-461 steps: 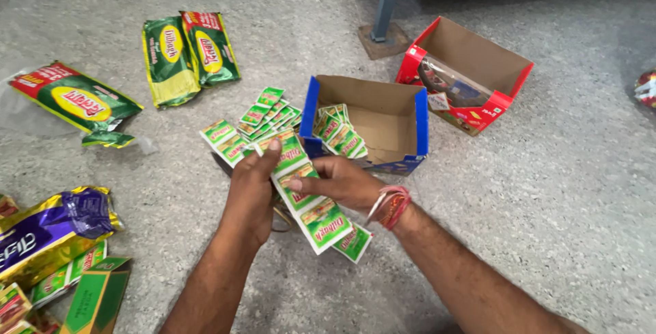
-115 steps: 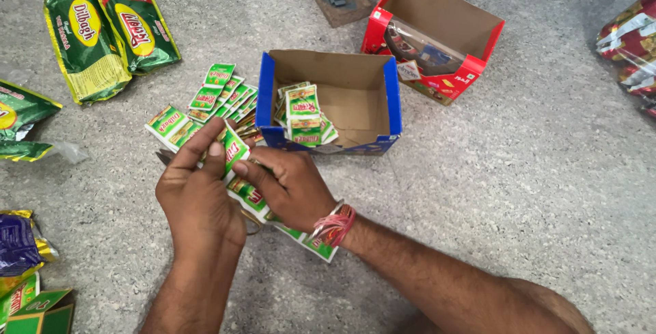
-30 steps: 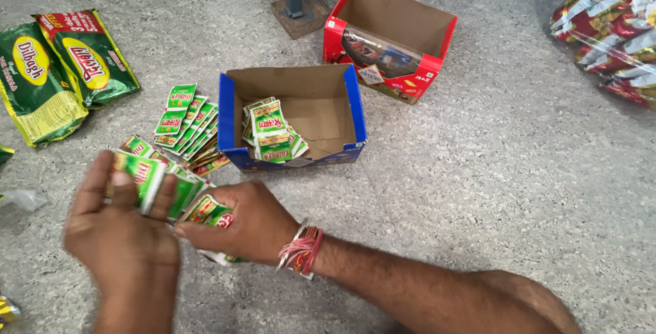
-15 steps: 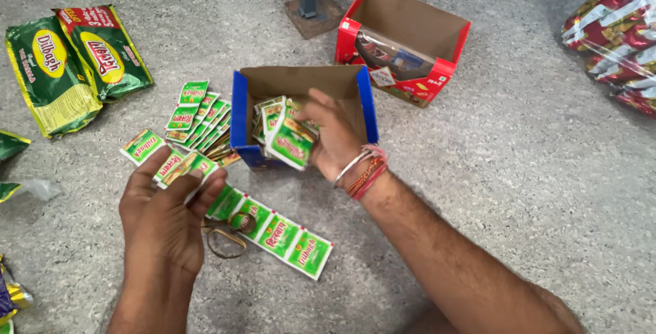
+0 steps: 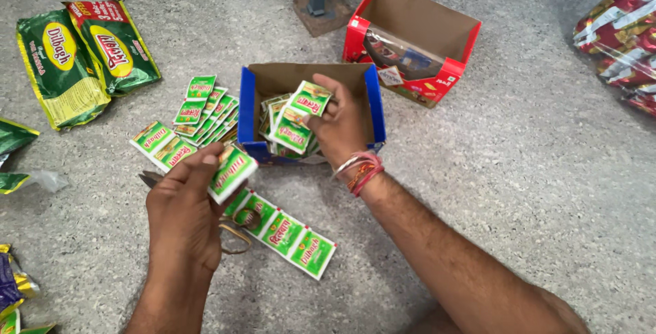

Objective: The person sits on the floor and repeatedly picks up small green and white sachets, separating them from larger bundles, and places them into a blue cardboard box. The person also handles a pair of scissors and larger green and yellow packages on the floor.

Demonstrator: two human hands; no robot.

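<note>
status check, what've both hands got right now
Right hand over blue box, pinching green sachets. Left hand grips end of sachet strip trailing on floor. Scissors under strip; nothing blocking the box.

Glossy foil sachets point(image 5: 292, 132), matt cardboard box point(image 5: 374, 112), rough stone floor point(image 5: 533, 163).

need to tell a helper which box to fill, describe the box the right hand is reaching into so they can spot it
Start from the grey metal post foot at the top of the floor; two open cardboard boxes lie just below it. The blue-edged box is the nearer one, left of the red box, with the right hand putting green sachets inside. Its blue rim and green sachets set it apart.
</note>
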